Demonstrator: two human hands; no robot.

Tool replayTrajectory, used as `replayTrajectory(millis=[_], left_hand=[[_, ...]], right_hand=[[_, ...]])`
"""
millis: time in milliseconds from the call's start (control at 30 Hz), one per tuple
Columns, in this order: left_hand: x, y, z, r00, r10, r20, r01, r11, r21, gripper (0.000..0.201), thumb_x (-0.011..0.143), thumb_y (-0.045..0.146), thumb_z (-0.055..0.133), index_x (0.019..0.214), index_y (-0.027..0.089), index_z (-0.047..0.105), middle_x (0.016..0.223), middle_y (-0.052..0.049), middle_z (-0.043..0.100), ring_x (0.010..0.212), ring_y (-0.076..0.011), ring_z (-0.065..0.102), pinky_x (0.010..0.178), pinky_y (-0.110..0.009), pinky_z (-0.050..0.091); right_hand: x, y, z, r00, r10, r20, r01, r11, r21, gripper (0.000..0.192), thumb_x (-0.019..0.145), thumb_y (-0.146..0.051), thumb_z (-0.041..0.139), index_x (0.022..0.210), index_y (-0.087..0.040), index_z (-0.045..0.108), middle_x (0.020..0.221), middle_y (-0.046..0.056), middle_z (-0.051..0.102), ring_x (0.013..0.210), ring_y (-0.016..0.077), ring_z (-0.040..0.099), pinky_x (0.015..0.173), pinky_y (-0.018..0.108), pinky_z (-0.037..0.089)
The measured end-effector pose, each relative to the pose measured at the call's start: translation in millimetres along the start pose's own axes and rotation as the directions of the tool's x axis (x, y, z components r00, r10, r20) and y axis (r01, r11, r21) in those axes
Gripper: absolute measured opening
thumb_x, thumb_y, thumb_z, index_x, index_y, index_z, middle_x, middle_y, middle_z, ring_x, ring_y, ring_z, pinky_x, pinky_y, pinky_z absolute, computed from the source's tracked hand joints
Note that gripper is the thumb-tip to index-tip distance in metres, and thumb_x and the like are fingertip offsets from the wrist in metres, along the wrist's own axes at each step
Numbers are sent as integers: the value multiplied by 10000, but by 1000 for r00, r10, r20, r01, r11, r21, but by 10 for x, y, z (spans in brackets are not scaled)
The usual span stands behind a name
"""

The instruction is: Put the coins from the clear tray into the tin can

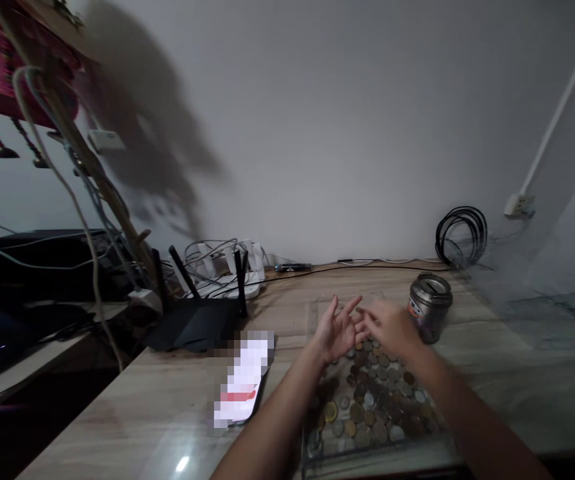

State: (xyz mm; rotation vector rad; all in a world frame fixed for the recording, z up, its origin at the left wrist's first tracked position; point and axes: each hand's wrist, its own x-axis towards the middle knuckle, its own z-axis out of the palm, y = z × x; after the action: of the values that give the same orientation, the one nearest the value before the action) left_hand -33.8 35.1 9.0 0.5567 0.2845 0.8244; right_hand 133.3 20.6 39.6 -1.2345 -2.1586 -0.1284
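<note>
Many loose coins [362, 435] lie spread in a shallow clear tray [367, 457] on the table. Over the tray's far part, my left hand [340, 333] is turned palm up with its fingers apart; no coin can be made out on the palm. My right hand [393, 328] is close by on the right, its fingers bunched and reaching to the left hand's fingertips. Whatever the right fingers pinch, if anything, is too small and blurred to name. Just beyond the right hand stands a silvery can-shaped coin bank [431, 312] with a slot in its lid.
A lit phone [242, 380] lies left of the tray. Behind it sit a black router [198, 323] with upright antennas and a white router [247, 283] among cables. Coiled black cable [461, 237] leans at the back right. The table's left edge drops off near a dark gap.
</note>
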Motion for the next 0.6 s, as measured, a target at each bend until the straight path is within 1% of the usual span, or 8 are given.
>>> replayTrajectory(millis=[67, 133, 200, 300, 400, 467, 533, 600], left_hand=[[20, -9, -26, 1000, -14, -2, 14, 1000, 18, 596, 841, 567, 366, 1291, 179, 414, 1080, -151, 614, 967, -239, 604, 793, -349, 434], [50, -2, -83, 998, 25, -64, -22, 999, 47, 582, 835, 549, 399, 1266, 159, 430, 1098, -173, 607, 978, -254, 604, 785, -352, 442], [82, 22, -150, 981, 107, -165, -94, 992, 84, 535, 838, 517, 416, 1216, 141, 465, 1047, -172, 628, 930, -247, 624, 753, -334, 456], [114, 57, -219, 931, 194, -310, -157, 977, 141, 443, 849, 461, 412, 1124, 130, 517, 955, -149, 656, 832, -214, 644, 685, -297, 470], [114, 52, -214, 905, 203, -374, -136, 971, 198, 389, 846, 431, 403, 1023, 124, 562, 915, -137, 664, 768, -193, 639, 654, -286, 468], [107, 22, -178, 892, 234, -387, -122, 949, 291, 343, 831, 399, 430, 964, 127, 591, 906, -127, 666, 756, -181, 627, 658, -277, 456], [109, -16, -138, 869, 308, -387, -115, 887, 448, 275, 799, 347, 491, 923, 135, 615, 898, -113, 669, 772, -179, 612, 677, -272, 441], [125, -54, -115, 849, 395, -351, -107, 779, 618, 208, 763, 290, 539, 885, 149, 634, 898, -101, 668, 828, -195, 597, 732, -290, 433]], right_hand=[[31, 280, -250, 969, 157, -189, -165, 986, -24, 249, 791, -213, 435, 809, -190, 682, 789, 61, 666, 729, 158, 578, 668, 249, 395], [67, 625, -478, 894, 336, -297, -372, 925, -72, 244, 755, -238, 466, 817, -180, 695, 777, 67, 676, 671, 168, 581, 621, 259, 394], [104, 946, -617, 862, 429, -270, -482, 859, -173, 226, 714, -220, 494, 774, -169, 706, 752, 83, 679, 667, 189, 587, 600, 275, 387], [161, 1236, -652, 895, 423, -138, -445, 851, -280, 214, 691, -166, 503, 745, -164, 711, 778, 99, 684, 724, 207, 601, 635, 292, 392], [200, 1248, -628, 914, 402, -56, -397, 857, -330, 208, 718, -164, 499, 720, -177, 706, 760, 105, 673, 719, 213, 599, 634, 307, 389], [193, 1119, -603, 914, 398, -83, -401, 850, -342, 190, 746, -207, 511, 741, -180, 699, 770, 112, 662, 731, 219, 591, 636, 315, 391], [135, 902, -507, 932, 340, -126, -362, 892, -271, 211, 787, -243, 487, 803, -174, 686, 826, 109, 654, 785, 209, 581, 681, 315, 403], [10, 638, -296, 970, 240, -39, -243, 963, -115, 252, 827, -243, 434, 853, -166, 673, 871, 92, 648, 827, 183, 571, 735, 302, 412]])
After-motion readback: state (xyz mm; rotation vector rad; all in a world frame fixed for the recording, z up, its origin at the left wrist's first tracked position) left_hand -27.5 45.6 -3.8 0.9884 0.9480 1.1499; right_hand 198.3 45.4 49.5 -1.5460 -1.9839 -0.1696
